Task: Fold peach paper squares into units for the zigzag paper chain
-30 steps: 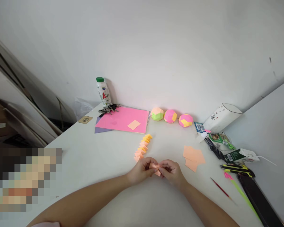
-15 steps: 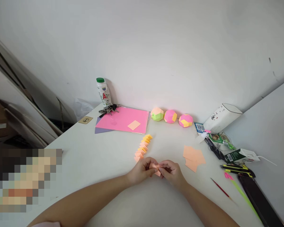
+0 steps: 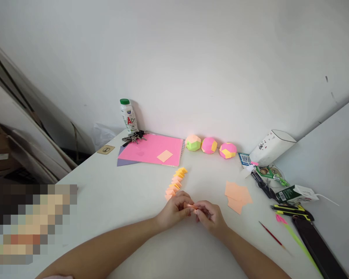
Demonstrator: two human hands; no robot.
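My left hand [image 3: 174,211] and my right hand [image 3: 211,216] meet at the middle of the white table [image 3: 110,201], both pinched on one small folded orange paper piece [image 3: 192,207] held just above the surface. Most of that piece is hidden by my fingers. Just behind my left hand runs a row of several folded orange and yellow paper units [image 3: 175,183]. To the right of my right hand lies a loose pile of flat orange paper squares [image 3: 237,194].
Along the wall stand a pink notebook [image 3: 151,149] with an orange square on it, keys [image 3: 133,136], a green-capped bottle [image 3: 128,115] and three paper balls [image 3: 209,145]. At the right lie a white box [image 3: 272,147], cutters [image 3: 291,211], a red pen [image 3: 271,234].
The orange piece is now squeezed flatter between my fingertips and shows less. My hands stay in place; the view has tilted slightly.
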